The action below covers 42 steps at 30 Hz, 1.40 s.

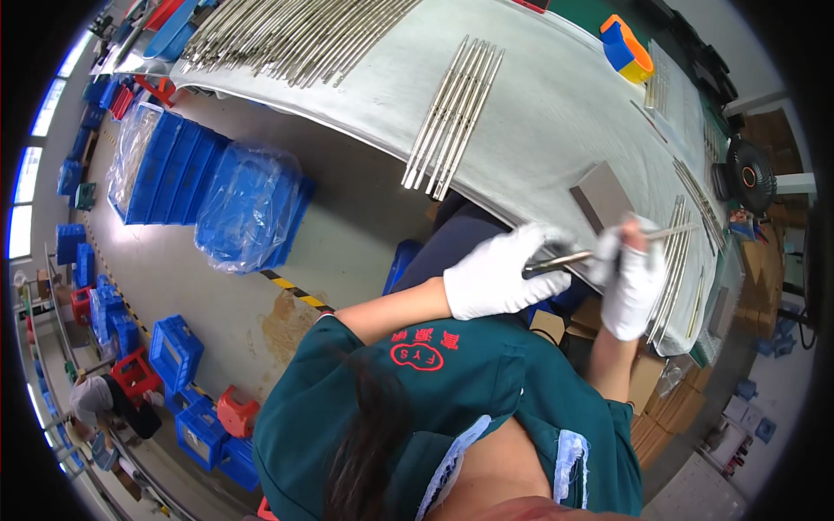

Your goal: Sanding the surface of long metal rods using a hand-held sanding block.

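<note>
Both of my hands wear white gloves, with fingertips bare on the right one. My left hand (497, 276) is closed around one end of a thin metal rod (569, 259), low in front of the table edge. Farther along the same rod, my right hand (632, 291) grips it; that hand is smeared by motion. The rod slants up to the right past my right fingers. Just beyond the hands a grey-brown rectangular block (601, 198) lies on the table. Several similar rods (669, 273) lie beside my right hand.
A small group of metal rods (456, 117) overhangs the front edge of the white-covered table (556, 113). A large rod pile (295, 39) spreads at far left. An orange, yellow and blue object (625, 52) stands at the back. Stacked blue crates (169, 169) stand on the floor, left.
</note>
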{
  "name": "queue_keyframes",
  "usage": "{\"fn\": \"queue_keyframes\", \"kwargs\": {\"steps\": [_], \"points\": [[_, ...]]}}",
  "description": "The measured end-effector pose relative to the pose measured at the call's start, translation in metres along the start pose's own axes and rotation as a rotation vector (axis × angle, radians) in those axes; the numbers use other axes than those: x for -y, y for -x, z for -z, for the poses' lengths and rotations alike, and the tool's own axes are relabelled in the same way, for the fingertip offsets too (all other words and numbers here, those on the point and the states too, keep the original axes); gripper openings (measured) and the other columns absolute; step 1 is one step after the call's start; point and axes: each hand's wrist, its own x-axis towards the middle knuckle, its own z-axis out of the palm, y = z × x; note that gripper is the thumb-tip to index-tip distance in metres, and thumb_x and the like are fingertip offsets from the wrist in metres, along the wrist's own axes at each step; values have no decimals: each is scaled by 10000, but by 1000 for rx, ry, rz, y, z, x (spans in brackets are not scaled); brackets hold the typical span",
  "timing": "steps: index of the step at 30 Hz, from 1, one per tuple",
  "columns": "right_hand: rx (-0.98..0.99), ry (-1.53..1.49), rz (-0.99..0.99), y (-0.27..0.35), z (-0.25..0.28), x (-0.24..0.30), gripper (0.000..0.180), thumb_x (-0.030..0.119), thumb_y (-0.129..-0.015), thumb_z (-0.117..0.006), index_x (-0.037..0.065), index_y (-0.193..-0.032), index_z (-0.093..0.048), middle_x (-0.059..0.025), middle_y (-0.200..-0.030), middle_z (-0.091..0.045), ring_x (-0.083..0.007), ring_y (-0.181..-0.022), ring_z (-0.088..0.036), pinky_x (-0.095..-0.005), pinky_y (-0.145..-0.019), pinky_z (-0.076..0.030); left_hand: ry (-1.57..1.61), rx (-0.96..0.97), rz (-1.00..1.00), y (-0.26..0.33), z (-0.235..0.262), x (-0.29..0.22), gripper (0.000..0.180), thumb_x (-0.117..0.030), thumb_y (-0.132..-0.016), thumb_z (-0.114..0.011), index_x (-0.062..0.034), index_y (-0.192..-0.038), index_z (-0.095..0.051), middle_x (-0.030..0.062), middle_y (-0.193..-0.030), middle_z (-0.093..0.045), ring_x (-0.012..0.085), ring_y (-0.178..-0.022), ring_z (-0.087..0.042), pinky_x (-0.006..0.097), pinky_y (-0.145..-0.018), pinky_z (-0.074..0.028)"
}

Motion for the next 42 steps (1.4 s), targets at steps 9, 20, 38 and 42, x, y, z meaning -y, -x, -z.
{"fn": "queue_keyframes", "kwargs": {"steps": [9,20,38,42], "points": [[145,1430,435,-46,46,-41,750,410,-701,-725,102,-1328,-454,-219,-1289,-475,-330,-1133,-506,-386,-951,-394,926,107,781,22,-10,34,396,-411,-964,-425,-32,-920,-532,-50,-542,-318,21,-384,-257,182,-341,-199],[0,966,404,-49,48,-55,545,312,-704,-716,173,-1215,-585,-214,-1227,-496,-372,-1075,-504,-401,-937,-398,1227,29,868,32,-14,54,434,-430,-940,-448,-11,-1006,-542,-41,-547,-340,39,-353,-255,193,-320,-213],[-15,1364,456,-61,43,-36,479,211,-675,-730,208,-1145,-636,-219,-1186,-513,-372,-1064,-497,-425,-908,-406,1061,55,818,32,-10,51,543,-468,-946,-427,32,-1130,-532,-69,-536,-302,10,-403,-236,181,-361,-203],[113,1072,623,-49,36,-29,449,211,-654,-741,222,-1095,-661,-200,-1202,-509,-366,-1055,-507,-418,-902,-410,1013,34,836,30,-13,48,522,-420,-952,-445,56,-1161,-489,-60,-554,-296,17,-412,-257,183,-358,-207]]}}
